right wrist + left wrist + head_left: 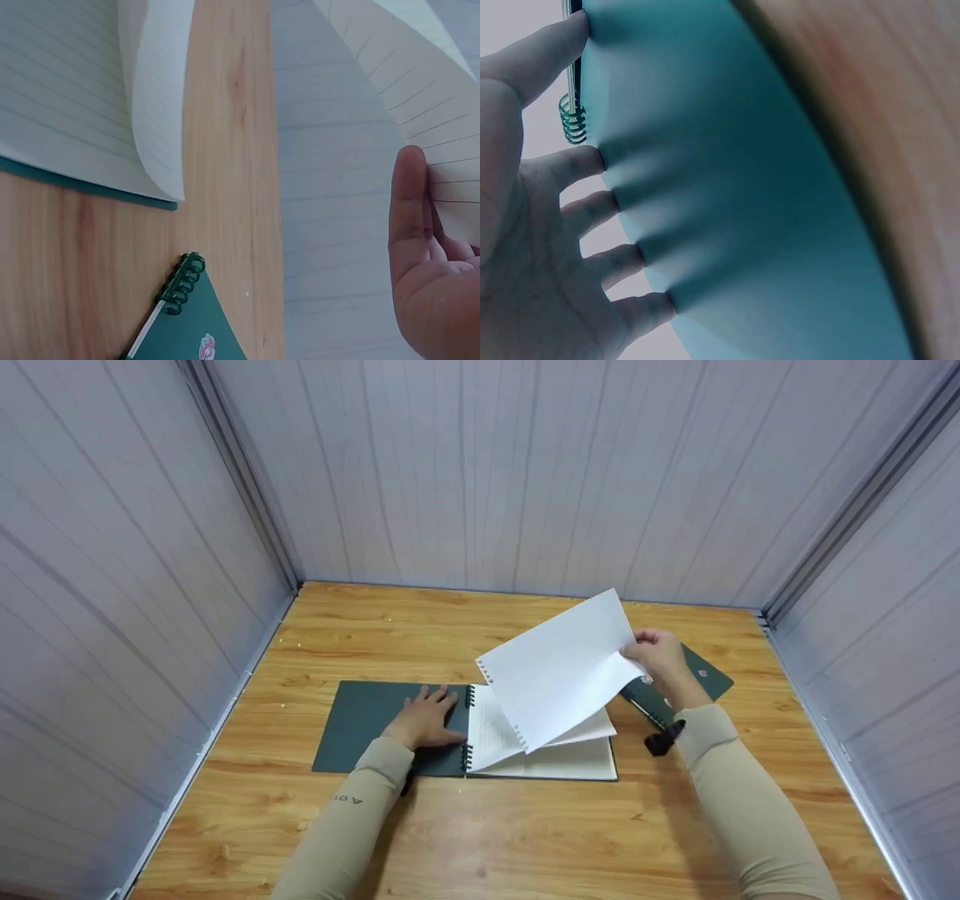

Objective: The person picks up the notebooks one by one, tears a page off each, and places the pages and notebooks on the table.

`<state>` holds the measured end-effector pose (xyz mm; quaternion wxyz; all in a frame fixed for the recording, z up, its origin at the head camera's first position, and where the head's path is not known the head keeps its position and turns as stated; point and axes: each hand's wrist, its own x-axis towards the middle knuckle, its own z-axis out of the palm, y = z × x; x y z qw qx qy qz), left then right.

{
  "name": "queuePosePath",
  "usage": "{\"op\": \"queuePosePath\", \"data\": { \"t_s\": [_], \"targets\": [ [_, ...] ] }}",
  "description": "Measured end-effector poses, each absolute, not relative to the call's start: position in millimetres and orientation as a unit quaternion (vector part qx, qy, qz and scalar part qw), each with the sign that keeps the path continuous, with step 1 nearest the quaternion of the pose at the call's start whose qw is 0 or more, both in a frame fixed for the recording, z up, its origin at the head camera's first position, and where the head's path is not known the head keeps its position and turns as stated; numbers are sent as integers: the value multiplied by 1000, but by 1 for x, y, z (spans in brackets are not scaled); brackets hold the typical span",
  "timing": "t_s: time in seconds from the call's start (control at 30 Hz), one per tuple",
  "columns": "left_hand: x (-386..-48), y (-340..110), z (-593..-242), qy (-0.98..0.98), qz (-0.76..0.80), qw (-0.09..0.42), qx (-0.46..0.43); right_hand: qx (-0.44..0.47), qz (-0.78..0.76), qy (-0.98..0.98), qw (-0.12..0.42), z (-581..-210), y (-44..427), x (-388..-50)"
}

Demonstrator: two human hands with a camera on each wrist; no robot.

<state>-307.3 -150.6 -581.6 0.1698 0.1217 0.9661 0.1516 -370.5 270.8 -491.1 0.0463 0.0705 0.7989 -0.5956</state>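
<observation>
The loose white sheet [559, 671] is tilted in the air above the open notebook [574, 763], with bumpy little notches along its left edge. I pinch it near its right side with the fingers of my right hand [660, 660]. It looks all the way off the green rings [470, 697], so I think that part is done. It isn't put down yet. More pages are left in the notebook, and one page [596, 726] sticks up. My left hand [424, 724] rests on the green cover [367, 727], fingers spread wide. Another green notebook [709, 673] lies on the desk [525, 840], over to the right.
</observation>
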Motion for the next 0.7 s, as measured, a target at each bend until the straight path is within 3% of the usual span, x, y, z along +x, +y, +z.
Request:
{"op": "queuePosePath", "data": {
  "t_s": [0.27,0.7],
  "targets": [
    [-308,-149,-578,966,154,168,123,90,-620,772,110,-484,273,-383],
    [-306,-150,-580,965,160,165,128,141,-638,757,32,-517,246,-403]
  ]
}}
